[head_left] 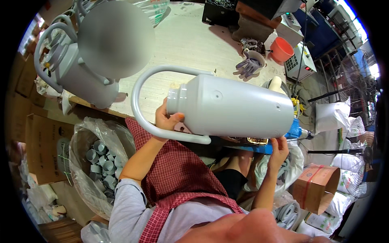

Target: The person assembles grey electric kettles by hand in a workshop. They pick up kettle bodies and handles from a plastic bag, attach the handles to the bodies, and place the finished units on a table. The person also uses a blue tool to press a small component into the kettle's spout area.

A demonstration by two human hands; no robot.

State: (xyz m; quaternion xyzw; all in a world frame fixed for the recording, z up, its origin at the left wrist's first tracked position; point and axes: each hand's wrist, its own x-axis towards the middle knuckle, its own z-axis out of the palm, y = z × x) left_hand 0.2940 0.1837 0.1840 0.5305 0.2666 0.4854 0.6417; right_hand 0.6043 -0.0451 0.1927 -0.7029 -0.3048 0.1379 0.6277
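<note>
Pale grey and smooth, the jug (pixel 243 107) has a broad, glossy body, small round marks along its side, a stepped neck (pixel 176 99) and a thick tubular handle (pixel 137 95) looping past it. It lies sideways over the table's (pixel 190 40) near edge, long axis running left to right with the base slightly lower, mouth pointing left. The left hand (pixel 167 119) is curled round the neck; the right hand's (pixel 279 148) fingertips bunch beside the base's lower edge, their grip unclear.
</note>
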